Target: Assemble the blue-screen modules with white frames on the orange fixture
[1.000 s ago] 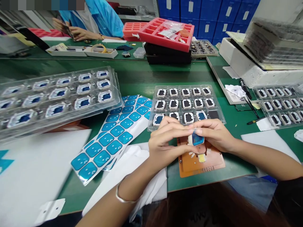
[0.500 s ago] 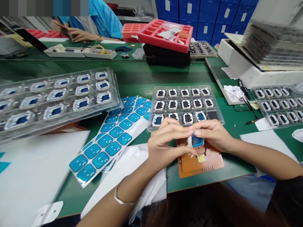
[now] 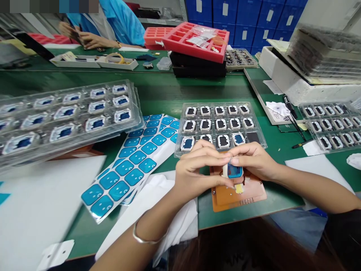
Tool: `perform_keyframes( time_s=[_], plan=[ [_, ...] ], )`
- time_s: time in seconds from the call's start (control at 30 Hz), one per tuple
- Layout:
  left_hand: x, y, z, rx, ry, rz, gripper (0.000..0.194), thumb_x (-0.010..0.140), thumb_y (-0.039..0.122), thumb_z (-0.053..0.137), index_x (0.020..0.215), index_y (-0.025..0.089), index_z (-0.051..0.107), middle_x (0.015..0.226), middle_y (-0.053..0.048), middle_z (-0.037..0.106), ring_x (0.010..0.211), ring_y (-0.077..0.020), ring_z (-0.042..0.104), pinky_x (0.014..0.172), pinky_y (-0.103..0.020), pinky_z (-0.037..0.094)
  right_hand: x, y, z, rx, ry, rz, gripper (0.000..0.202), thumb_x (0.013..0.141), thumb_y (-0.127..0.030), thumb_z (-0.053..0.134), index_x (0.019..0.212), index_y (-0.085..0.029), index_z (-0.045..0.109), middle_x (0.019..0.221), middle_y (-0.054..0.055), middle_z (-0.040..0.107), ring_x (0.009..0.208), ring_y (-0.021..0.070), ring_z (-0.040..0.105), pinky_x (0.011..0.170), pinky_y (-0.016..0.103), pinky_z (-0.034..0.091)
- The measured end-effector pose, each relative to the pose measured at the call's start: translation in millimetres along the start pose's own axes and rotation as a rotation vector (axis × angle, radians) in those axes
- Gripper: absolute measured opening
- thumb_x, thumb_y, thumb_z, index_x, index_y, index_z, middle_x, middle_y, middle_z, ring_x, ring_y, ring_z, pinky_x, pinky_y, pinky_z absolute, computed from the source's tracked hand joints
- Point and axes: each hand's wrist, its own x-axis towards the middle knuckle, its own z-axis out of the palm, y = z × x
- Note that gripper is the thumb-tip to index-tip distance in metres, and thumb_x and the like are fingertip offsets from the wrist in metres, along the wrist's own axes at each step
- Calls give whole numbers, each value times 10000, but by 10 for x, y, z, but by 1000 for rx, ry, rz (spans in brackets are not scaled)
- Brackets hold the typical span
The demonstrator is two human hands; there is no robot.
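Left fingers (image 3: 207, 161) and right fingers (image 3: 240, 161) hold a blue-faced case (image 3: 235, 172) above an orange plate (image 3: 224, 203).

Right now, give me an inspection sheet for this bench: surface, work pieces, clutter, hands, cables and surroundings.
Surface: green table, with a white pad at its left.
Work pieces: blue-faced case held over an orange board; clear tray of cases beyond.
Clutter: blue sticker sheets and white cloth, left of the board.
Hands: left hand and right hand both grip the blue-faced case.
Cables: nothing seen.
Surroundings: co-worker's hands across the table; blue bins behind.
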Motion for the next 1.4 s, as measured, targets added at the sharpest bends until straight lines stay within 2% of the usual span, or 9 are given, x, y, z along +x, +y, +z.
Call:
perform_keyframes(
  time_s=[0.23,0.33,0.4,0.5,0.57,0.7,0.93,1.17,1.4],
  plan=[
    [16,-35,7,-166,-33,-103,460,518,440,913,936,293,787,744,-46,757,660,-156,585,640,-326,466,2,-34,-57,-112,-96,140,289,687,-309,864,803,-135,666,654,-23,661,493,59,562,426,139,439],
    [10,-33,20,-262,58,-205,476,471,438,928,911,320,792,738,-38,755,684,-153,589,662,-317,476,-14,-78,-32,-70,-210,113,344,655,-196,866,873,-149,605,753,-28,679,624,72,635,556,150,512],
    [3,-26,23,-307,134,-283,453,474,452,924,891,334,792,743,-35,756,696,-147,592,680,-314,480,-24,-93,-22,-52,-272,103,344,696,-191,831,938,-150,591,821,-3,699,694,88,666,600,162,523],
    [-10,-19,24,-345,206,-371,427,459,480,924,834,321,796,743,-45,756,709,-155,608,694,-322,492,-22,-89,-38,-60,-316,102,275,817,-297,716,1003,-125,608,837,58,721,643,103,660,499,154,460],
    [-16,-16,24,-366,223,-397,424,450,486,927,815,314,797,749,-50,758,719,-159,616,698,-322,499,-10,-78,-58,-52,-338,93,277,845,-324,645,1019,-109,623,835,87,730,594,107,637,450,160,417],
    [-15,-12,19,-388,212,-404,424,446,464,934,818,317,796,742,-42,755,711,-149,612,691,-305,498,9,-66,-69,-56,-349,97,267,831,-301,590,1005,-104,634,837,98,733,576,116,621,448,179,414],
    [-19,-12,23,-356,182,-387,436,439,474,931,819,305,799,743,-51,753,697,-156,592,687,-323,487,4,-57,-41,-103,-250,167,235,841,-356,594,895,-129,614,729,55,712,492,93,549,432,188,381],
    [-13,-10,21,-333,113,-266,484,457,440,927,911,335,793,687,-20,719,678,-139,544,660,-300,450,1,-66,-31,-134,-259,161,247,849,-383,594,775,-147,583,680,31,690,424,63,405,403,194,290],
    [-16,-15,29,-271,81,-193,499,462,460,914,923,316,791,744,-42,750,666,-147,557,643,-316,461,-14,-66,-6,-208,-223,167,305,849,-434,607,738,-155,554,574,-31,563,435,63,383,393,188,269]
  ],
)
